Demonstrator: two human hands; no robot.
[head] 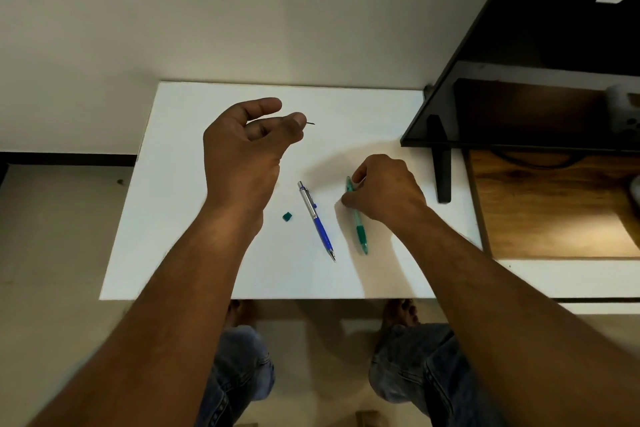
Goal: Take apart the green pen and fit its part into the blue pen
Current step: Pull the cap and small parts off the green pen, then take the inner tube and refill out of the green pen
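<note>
1. Left hand raised over the desk, fingers pinched on a thin dark piece.
2. Right hand closed on green pen, on desk.
3. Blue pen lies between; green cap beside it.
4. Advice: keep the pinch light, line the piece up with the blue pen's bore.

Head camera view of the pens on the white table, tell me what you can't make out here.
- Thin dark piece: pinched in the left hand; only its tip shows, too small to identify.
- Green pen: the right hand covers its middle, so any opening there is hidden.
- Small green piece: too small to tell which part it is.
- Blue pen: whether it has been opened cannot be told.
</note>
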